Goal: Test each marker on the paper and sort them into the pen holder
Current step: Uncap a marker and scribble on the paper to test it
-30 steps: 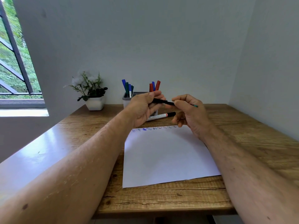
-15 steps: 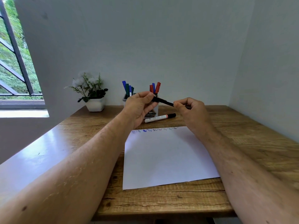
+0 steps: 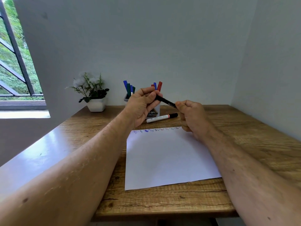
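Note:
Both hands hold one thin black marker (image 3: 166, 101) above the far edge of the white paper (image 3: 167, 159). My left hand (image 3: 143, 106) pinches its left end between thumb and fingers. My right hand (image 3: 193, 115) grips the right end, which is hidden in the fist. A row of small scribbles (image 3: 154, 130) runs along the paper's far edge. Behind the hands stands the pen holder (image 3: 155, 111), partly hidden, with blue and green markers (image 3: 128, 88) on its left side and red and blue ones (image 3: 158, 86) on its right. A white marker with a black cap (image 3: 162, 117) lies beside it.
A small white pot with a plant (image 3: 95, 101) stands at the back left of the wooden table (image 3: 244, 131). Walls close in behind and on the right. A barred window (image 3: 14, 62) is at the far left.
The green tip that showed beyond my right hand a second ago is now hidden. Both hands have risen slightly and moved a little toward the holder with the marker.

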A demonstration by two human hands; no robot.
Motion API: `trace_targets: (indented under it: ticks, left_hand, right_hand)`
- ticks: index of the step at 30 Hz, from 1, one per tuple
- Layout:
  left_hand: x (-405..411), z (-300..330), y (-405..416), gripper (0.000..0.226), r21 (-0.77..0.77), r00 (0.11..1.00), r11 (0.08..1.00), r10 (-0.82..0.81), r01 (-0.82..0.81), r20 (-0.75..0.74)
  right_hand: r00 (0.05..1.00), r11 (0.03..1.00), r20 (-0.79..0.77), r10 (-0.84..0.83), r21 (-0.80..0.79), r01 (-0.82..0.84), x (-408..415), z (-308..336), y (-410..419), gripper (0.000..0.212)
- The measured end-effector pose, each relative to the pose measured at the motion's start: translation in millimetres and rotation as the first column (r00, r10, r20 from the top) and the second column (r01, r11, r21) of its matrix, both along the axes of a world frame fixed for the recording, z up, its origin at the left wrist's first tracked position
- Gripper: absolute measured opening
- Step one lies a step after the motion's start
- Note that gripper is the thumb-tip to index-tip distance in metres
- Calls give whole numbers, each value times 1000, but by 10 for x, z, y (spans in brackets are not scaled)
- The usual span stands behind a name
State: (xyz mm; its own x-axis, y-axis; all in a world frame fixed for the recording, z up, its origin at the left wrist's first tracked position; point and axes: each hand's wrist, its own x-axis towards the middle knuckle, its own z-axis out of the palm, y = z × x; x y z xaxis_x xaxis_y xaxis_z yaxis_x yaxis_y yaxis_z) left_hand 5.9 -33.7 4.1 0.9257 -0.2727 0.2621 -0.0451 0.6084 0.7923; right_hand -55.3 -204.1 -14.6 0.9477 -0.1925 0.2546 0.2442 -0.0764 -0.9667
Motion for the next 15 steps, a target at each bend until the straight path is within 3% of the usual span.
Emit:
trace_targets:
  ticks: [8,15]
  left_hand:
    - [8,-54,-51,30,-7,999,1000,22,-23,-32]
    - [-16,-67,-191,34,244,999,970,0,-13,54]
  right_hand:
    - [998,1000,-59,25,-5,-25,8,-16,41,32]
    - [994,973,-36,-99,-213,89,104,-50,55,37]
